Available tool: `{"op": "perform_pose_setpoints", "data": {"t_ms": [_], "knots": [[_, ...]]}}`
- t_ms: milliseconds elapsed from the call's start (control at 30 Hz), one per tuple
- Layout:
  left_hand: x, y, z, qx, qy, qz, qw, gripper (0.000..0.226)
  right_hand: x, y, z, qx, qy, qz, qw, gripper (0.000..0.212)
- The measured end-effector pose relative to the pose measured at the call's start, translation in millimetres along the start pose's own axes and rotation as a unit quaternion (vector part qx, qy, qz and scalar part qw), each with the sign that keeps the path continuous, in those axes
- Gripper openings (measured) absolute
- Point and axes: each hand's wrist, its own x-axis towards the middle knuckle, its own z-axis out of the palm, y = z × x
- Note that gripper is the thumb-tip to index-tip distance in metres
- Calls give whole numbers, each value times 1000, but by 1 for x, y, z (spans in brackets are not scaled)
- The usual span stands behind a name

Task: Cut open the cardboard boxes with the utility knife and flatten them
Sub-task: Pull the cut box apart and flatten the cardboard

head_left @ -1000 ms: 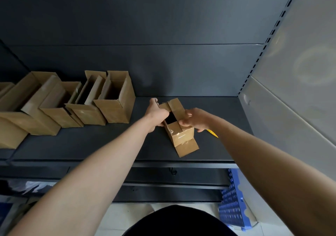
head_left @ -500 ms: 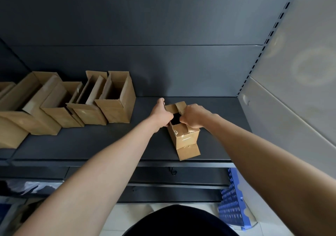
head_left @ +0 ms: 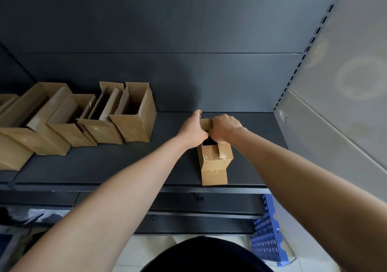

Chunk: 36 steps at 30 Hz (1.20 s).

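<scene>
A small brown cardboard box stands on the dark shelf near its front edge, its top open and a taped flap hanging down its front. My left hand grips the box's upper left edge. My right hand grips the top flap on the right side, fingers curled over the cardboard. Both hands meet above the dark opening. The utility knife is hidden; no part of it shows.
Several opened cardboard boxes stand in a row at the left of the shelf. A grey side panel closes the right end. A blue perforated crate sits on the floor below right.
The box has turned upright and squared to me, closer to the shelf's front. My hands have drawn together over its top. The yellow knife seen by my right wrist is now out of sight.
</scene>
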Motion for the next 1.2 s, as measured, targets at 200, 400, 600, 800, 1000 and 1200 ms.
{"op": "perform_pose_setpoints", "data": {"t_ms": [200,400,600,800,1000,1200], "knots": [[0,-1,3,34,1,15,999,73,0,2,-3,23,-5,6,1000,6],[-5,5,8,68,-21,50,996,72,0,9,-5,-40,7,11,999,22],[-4,9,9,100,-31,73,992,71,-4,11,-9,-24,-21,34,999,13],[-1,7,-2,140,-43,86,985,70,-3,14,1,89,-52,68,992,17],[-5,3,-6,139,-28,85,986,65,-12,7,-8,63,-76,41,994,18],[-10,2,-13,169,-17,103,980,66,-7,7,3,121,-61,61,989,14]]}}
